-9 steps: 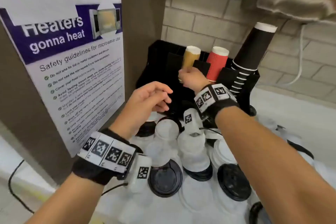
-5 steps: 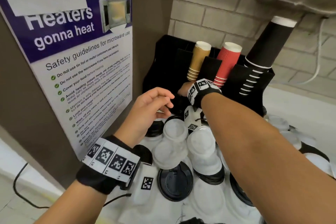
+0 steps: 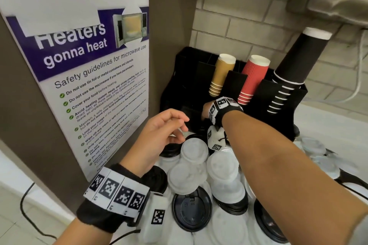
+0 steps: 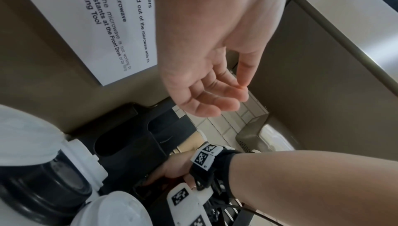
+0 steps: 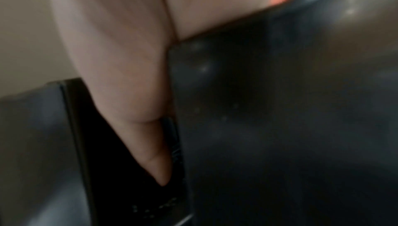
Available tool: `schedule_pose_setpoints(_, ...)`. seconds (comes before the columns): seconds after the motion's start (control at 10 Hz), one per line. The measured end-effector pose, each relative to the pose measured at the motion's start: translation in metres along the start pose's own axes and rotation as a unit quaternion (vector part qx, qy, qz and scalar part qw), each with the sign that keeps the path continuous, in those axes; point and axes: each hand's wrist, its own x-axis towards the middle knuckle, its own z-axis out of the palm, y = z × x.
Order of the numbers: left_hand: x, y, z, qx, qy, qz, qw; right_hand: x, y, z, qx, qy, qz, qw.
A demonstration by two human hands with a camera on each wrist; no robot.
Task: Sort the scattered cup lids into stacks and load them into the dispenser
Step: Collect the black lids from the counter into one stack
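The black dispenser (image 3: 189,77) stands in the corner against the brick wall. My right hand (image 3: 206,110) reaches down into its front slot, mostly hidden behind the wristband. In the right wrist view its fingers (image 5: 129,85) lie straight along a blurred, ridged black edge (image 5: 175,144); whether they hold anything is unclear. My left hand (image 3: 169,131) hovers with loosely curled fingers and nothing in it, just above a white lid stack (image 3: 194,151). More white lids (image 3: 223,167) and a black lid (image 3: 192,209) are scattered on the counter below both arms.
Tan cups (image 3: 221,73), red cups (image 3: 252,79) and black cups (image 3: 294,61) stick up from the dispenser. A microwave safety poster (image 3: 89,85) covers the wall panel close on the left. More lids (image 3: 314,147) lie at the right. A cable (image 3: 25,205) runs at lower left.
My right hand has dropped from beside the tan cups down into the dispenser's front slot. My left hand stays hovering over the lids.
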Motion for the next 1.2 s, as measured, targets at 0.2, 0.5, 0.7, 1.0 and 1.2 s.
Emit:
schedule_pose_setpoints(0.2, 0.001, -0.001, 0.001, -0.005, 0.013, 0.003, 1.000, 0.000, -0.003, -0.006, -0.021, -0.004, -0.023, 1.000)
schedule_pose_setpoints(0.5, 0.009, -0.001, 0.003, -0.016, 0.065, -0.011, 0.998, -0.035, 0.006, -0.063, -0.007, 0.122, -0.024, 0.992)
schedule_pose_setpoints(0.7, 0.018, 0.002, 0.020, -0.070, 0.126, -0.077, 0.987, -0.116, 0.030, -0.103, 0.302, 0.150, -0.121, 0.934)
schedule_pose_setpoints(1.0, 0.010, 0.009, 0.043, -0.337, 0.020, -0.130, 0.932, -0.161, -0.002, -0.041, 0.403, 0.103, -0.254, 0.873)
schedule_pose_setpoints(1.2, 0.004, 0.014, 0.026, -0.185, 0.079, -0.065, 0.977, -0.156, -0.011, -0.015, 0.270, 0.253, -0.232, 0.900)
